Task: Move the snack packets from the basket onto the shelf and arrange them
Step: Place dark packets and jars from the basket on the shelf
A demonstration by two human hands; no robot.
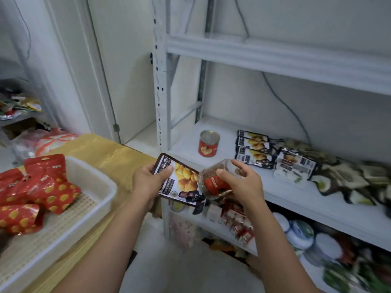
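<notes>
The left hand (146,182) grips a dark snack packet (183,179), fingers (167,169) curled round its upper corner. Just right, the right hand (246,186) has its fingers wrapped round a clear jar (212,183). Left of both, red packets (48,187) lie in the white basket (103,182); beyond the fingers, matching dark packets (254,149) sit on the shelf (296,201).
</notes>
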